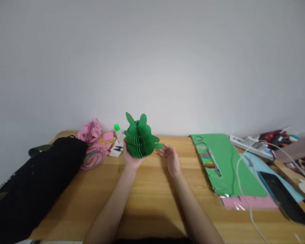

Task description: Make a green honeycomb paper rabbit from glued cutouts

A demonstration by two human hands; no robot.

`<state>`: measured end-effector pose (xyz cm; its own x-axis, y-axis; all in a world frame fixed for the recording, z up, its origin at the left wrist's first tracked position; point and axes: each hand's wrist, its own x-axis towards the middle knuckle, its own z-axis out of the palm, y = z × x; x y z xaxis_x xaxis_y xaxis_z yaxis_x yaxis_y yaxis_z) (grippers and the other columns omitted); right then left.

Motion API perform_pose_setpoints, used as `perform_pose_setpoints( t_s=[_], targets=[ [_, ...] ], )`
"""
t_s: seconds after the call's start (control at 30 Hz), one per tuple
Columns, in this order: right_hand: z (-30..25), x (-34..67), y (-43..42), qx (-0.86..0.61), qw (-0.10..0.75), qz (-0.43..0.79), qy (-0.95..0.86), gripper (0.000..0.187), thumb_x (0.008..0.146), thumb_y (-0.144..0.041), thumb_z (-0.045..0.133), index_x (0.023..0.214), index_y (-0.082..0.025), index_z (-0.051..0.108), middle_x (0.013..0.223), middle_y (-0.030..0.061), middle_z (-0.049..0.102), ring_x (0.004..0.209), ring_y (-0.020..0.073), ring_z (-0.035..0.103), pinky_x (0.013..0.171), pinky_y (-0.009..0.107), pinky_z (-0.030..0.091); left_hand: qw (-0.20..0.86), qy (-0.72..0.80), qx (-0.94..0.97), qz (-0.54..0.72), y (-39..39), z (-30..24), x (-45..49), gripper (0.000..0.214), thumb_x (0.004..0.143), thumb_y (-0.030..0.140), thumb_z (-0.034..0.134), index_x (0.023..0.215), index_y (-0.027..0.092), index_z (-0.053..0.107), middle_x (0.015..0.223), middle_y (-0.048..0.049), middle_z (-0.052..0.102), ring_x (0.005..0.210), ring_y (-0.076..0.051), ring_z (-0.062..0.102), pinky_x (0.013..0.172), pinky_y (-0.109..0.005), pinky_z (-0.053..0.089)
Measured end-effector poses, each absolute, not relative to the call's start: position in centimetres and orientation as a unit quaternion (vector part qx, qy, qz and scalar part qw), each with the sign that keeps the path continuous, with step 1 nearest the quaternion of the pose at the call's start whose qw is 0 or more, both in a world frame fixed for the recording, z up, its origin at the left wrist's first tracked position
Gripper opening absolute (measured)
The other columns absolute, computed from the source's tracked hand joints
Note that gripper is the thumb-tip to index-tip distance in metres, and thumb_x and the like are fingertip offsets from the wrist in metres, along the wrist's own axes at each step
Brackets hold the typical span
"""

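A green folded-paper honeycomb figure with two ear-like tabs on top and a side tab stands at the far middle of the wooden table. My left hand grips it from below and behind, fingers closed round its left side. To the right of the figure my right hand is held with its fingers spread and nothing in it, fingertips close to the green side tab.
A black bag lies at the left. Pink paper scraps, a tape roll and a green-capped glue bottle sit behind it. At the right are green paper sheets, pink paper, a white cable, a power strip and a dark tablet.
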<state>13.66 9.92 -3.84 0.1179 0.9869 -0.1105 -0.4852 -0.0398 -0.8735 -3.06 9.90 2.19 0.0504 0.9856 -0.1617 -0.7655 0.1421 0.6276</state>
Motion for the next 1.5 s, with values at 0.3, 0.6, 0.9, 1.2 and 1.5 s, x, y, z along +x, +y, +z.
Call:
perform_pose_setpoints(
  t_s=[0.3,0.6,0.9,1.2,1.5],
  targets=[
    [-5.7,13.2,10.3,-0.409,0.605,0.605,-0.316,0.067,0.053,-0.080,0.070,0.085,-0.021,0.073,0.090,0.0118,0.077,0.086,0.0313,0.071,0.085,0.047,0.049,0.599,0.197,0.340,0.698,12.7,11.8,-4.8,0.065,0.083,0.076,0.034,0.133,0.035,0.049,0.131,-0.0033,0.061,0.136,-0.033,0.044,0.100,-0.061,0.044],
    [-6.6,13.0,10.8,-0.403,0.605,0.599,-0.336,0.069,0.047,-0.081,0.074,0.077,-0.019,0.076,0.082,0.0109,0.077,0.079,0.0302,0.071,0.088,0.049,0.051,0.666,0.168,0.238,0.686,11.9,14.1,-2.7,0.052,0.098,0.057,0.025,0.140,0.030,0.041,0.144,-0.0045,0.053,0.134,-0.028,0.048,0.107,-0.059,0.044],
    [-7.2,12.6,10.6,-0.389,0.602,0.599,-0.357,0.067,0.051,-0.081,0.073,0.076,-0.019,0.078,0.085,0.0121,0.078,0.082,0.0295,0.072,0.092,0.047,0.050,0.698,0.131,0.235,0.664,11.7,14.1,-0.6,0.048,0.098,0.049,0.036,0.142,0.030,0.035,0.150,-0.0063,0.046,0.138,-0.032,0.043,0.105,-0.062,0.045],
    [-7.8,12.4,10.9,-0.383,0.595,0.601,-0.370,0.066,0.053,-0.081,0.072,0.075,-0.019,0.078,0.086,0.0116,0.078,0.085,0.0279,0.071,0.094,0.045,0.049,0.717,0.065,0.153,0.677,11.1,14.9,-0.2,0.081,0.083,0.082,0.029,0.144,0.030,0.036,0.152,-0.0099,0.042,0.135,-0.038,0.045,0.106,-0.065,0.041],
    [-8.5,12.4,11.3,-0.387,0.591,0.592,-0.387,0.068,0.054,-0.082,0.069,0.075,-0.018,0.077,0.087,0.0140,0.078,0.086,0.0297,0.072,0.094,0.046,0.048,0.715,0.034,0.167,0.678,13.8,12.2,-1.7,0.087,0.076,0.090,0.020,0.140,0.034,0.043,0.150,-0.0080,0.044,0.139,-0.040,0.038,0.108,-0.069,0.031]
  ],
)
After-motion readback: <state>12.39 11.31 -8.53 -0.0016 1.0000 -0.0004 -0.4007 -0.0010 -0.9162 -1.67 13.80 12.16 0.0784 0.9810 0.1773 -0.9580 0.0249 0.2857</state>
